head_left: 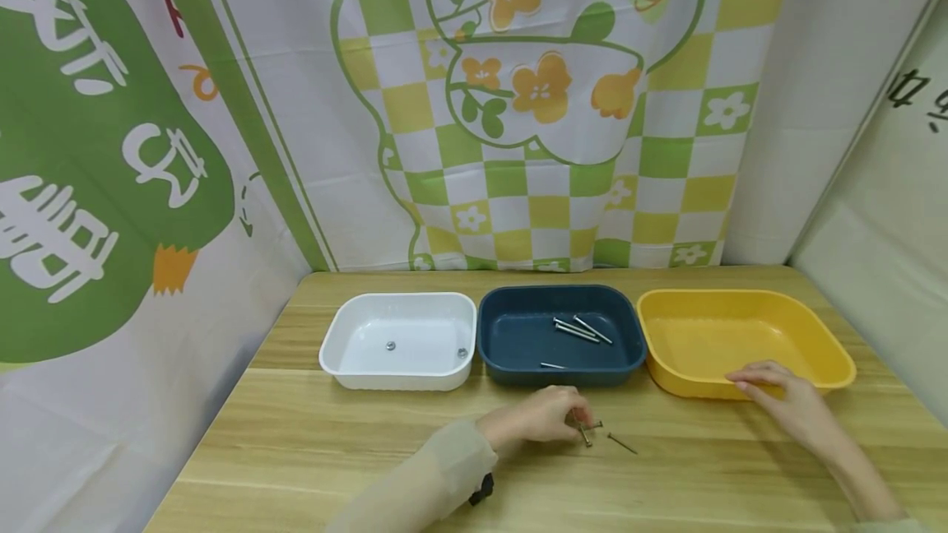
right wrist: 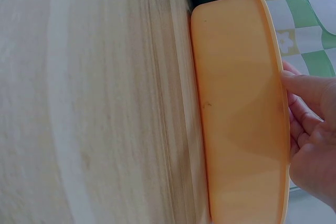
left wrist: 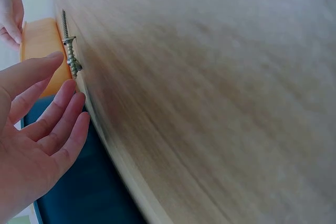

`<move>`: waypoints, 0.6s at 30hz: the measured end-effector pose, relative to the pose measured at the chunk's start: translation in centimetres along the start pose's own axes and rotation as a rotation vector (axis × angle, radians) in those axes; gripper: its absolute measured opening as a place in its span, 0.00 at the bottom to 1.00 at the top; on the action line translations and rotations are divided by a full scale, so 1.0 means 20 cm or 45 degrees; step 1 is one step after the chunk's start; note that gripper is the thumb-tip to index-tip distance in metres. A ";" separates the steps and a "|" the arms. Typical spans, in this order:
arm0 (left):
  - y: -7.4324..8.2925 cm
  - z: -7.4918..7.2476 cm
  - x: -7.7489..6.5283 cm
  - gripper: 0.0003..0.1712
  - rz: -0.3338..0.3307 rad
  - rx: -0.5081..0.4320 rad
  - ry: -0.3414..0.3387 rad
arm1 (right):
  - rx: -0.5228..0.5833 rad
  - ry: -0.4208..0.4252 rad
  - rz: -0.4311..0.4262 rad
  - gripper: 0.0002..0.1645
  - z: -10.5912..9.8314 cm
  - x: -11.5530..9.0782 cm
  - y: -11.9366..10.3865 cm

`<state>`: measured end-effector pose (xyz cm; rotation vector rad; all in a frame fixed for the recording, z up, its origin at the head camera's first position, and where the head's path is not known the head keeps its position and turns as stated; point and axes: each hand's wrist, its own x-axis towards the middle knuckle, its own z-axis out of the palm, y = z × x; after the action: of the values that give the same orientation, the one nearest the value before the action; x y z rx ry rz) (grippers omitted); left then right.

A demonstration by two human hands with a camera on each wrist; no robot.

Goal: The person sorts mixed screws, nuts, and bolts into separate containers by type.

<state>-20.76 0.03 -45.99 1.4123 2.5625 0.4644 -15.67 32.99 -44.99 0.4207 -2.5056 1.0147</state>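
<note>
In the head view my left hand point(head_left: 548, 414) is low over the table beside several loose screws. One screw point(head_left: 585, 435) lies right at its fingertips, and another screw point(head_left: 622, 443) lies a little to the right. The left wrist view shows its fingers spread and relaxed, with the threaded screws point(left wrist: 71, 53) just beyond the thumb tip. My right hand point(head_left: 792, 405) is at the front rim of the yellow tray point(head_left: 741, 294). Thumb outside and fingertips inside, it pinches that rim point(right wrist: 273, 30) in the right wrist view.
Left of the yellow tray stands a dark blue tray point(head_left: 511, 352) with several long screws point(head_left: 576, 331) in it. A white tray point(head_left: 400, 368), holding two small nuts point(head_left: 391, 345), stands at the left. Behind the wooden table point(head_left: 296, 451) hangs a patterned cloth point(head_left: 533, 204).
</note>
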 end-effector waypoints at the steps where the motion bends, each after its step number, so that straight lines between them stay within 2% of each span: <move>1: 0.00 0.00 0.00 0.10 -0.002 0.006 -0.007 | 0.000 -0.002 0.001 0.06 0.00 0.00 0.00; 18: -0.01 0.03 0.03 0.09 -0.008 0.065 -0.066 | -0.020 -0.023 0.016 0.06 -0.01 0.00 -0.01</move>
<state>-21.07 0.55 -46.64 1.4136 2.5536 0.3592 -15.62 33.00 -44.75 0.4115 -2.5341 0.9995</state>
